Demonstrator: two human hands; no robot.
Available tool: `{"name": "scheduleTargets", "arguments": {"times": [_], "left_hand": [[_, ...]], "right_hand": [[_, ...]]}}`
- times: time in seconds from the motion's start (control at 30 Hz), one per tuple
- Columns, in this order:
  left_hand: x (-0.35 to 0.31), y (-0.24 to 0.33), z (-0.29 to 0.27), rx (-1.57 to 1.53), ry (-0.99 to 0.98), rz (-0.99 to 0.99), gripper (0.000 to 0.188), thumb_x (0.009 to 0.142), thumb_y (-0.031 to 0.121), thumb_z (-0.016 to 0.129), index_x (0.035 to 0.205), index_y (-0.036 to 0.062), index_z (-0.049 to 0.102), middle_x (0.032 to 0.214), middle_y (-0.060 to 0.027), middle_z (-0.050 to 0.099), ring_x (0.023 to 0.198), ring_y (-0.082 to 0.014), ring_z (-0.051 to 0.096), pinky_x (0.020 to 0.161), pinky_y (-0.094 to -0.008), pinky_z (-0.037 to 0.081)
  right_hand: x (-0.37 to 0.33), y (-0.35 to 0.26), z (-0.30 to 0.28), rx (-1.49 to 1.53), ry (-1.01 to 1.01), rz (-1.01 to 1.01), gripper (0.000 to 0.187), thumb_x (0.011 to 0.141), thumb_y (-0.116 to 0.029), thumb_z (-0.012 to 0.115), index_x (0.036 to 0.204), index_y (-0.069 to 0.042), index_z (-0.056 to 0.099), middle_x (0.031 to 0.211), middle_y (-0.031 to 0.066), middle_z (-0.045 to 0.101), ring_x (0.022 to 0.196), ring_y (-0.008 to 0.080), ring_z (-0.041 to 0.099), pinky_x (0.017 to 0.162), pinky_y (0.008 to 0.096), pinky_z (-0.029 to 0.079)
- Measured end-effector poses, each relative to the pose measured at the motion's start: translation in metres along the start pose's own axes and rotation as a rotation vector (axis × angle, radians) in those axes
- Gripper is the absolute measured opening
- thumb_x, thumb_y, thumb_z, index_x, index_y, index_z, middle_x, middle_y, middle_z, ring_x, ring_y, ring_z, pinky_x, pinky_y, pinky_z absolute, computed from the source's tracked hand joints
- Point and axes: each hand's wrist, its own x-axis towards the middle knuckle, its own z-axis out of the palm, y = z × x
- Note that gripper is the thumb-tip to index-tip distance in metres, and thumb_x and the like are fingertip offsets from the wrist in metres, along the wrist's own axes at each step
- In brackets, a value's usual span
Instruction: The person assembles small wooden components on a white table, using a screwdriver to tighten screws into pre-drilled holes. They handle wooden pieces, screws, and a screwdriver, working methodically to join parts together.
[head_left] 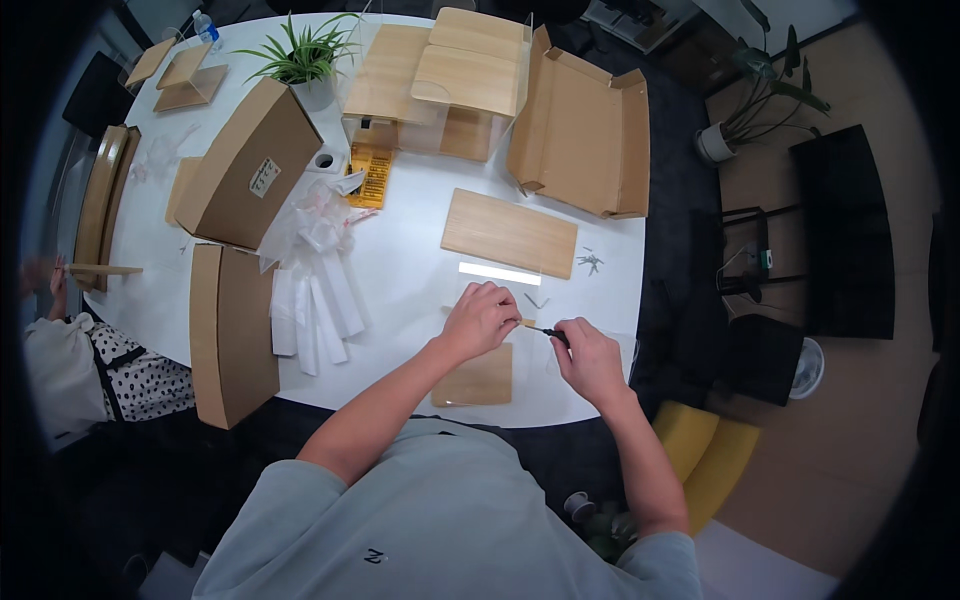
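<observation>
Screwdriver (556,335) located over the near side of the table (405,255), dark handle to the right, shaft directed left. Table: white, carrying the items below. Open carton (580,125) stands at the far right, beside a wood-and-clear stand (468,62). Two brown boxes (236,335) stand at the left, with crumpled plastic (318,218) and white strips (318,310) just beside them. Oblong panel (510,233) lies flat beyond the hands; smaller board (473,378) lies at the near edge, close to the left wrist. Yellow case (371,172) lies between plastic and stand. Right hand (592,360): fingers closed around the screwdriver handle. Left hand (483,318): fingers drawn narrow on a wood piece (527,322) near the screwdriver tip; exact contact not discernible. Small metal parts (591,262) lie grouped right of the panel.
</observation>
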Motion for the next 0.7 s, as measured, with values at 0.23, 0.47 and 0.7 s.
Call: {"name": "scheduleTargets", "arguments": {"times": [0.23, 0.47, 0.7], "left_hand": [[-0.009, -0.004, 0.008, 0.009, 0.040, 0.010, 0.003, 0.080, 0.014, 0.077, 0.081, 0.0140, 0.074, 0.093, 0.0031, 0.064, 0.096, -0.0186, 0.058, 0.091, -0.0356, 0.044], [-0.012, -0.001, 0.006, 0.015, 0.031, 0.004, 0.002, 0.081, 0.015, 0.077, 0.081, 0.0140, 0.075, 0.094, 0.0029, 0.064, 0.098, -0.0183, 0.059, 0.091, -0.0354, 0.044], [-0.010, -0.003, 0.006, 0.027, 0.046, 0.013, 0.002, 0.080, 0.014, 0.077, 0.082, 0.0135, 0.076, 0.094, 0.0024, 0.065, 0.098, -0.0184, 0.059, 0.091, -0.0352, 0.043]], "right_hand": [[0.012, -0.018, 0.002, -0.157, -0.051, -0.122, 0.013, 0.088, -0.014, 0.071, 0.096, -0.007, 0.062, 0.083, 0.0077, 0.061, 0.074, 0.0280, 0.066, 0.060, 0.0410, 0.053], [0.014, -0.028, 0.001, -0.276, -0.079, -0.203, 0.010, 0.090, -0.015, 0.068, 0.092, -0.008, 0.061, 0.079, 0.0067, 0.058, 0.072, 0.0250, 0.065, 0.058, 0.0388, 0.053], [0.026, -0.026, 0.002, -0.411, -0.167, -0.352, 0.014, 0.094, -0.018, 0.062, 0.087, -0.008, 0.057, 0.077, 0.0073, 0.060, 0.067, 0.0244, 0.066, 0.053, 0.0391, 0.051]]}}
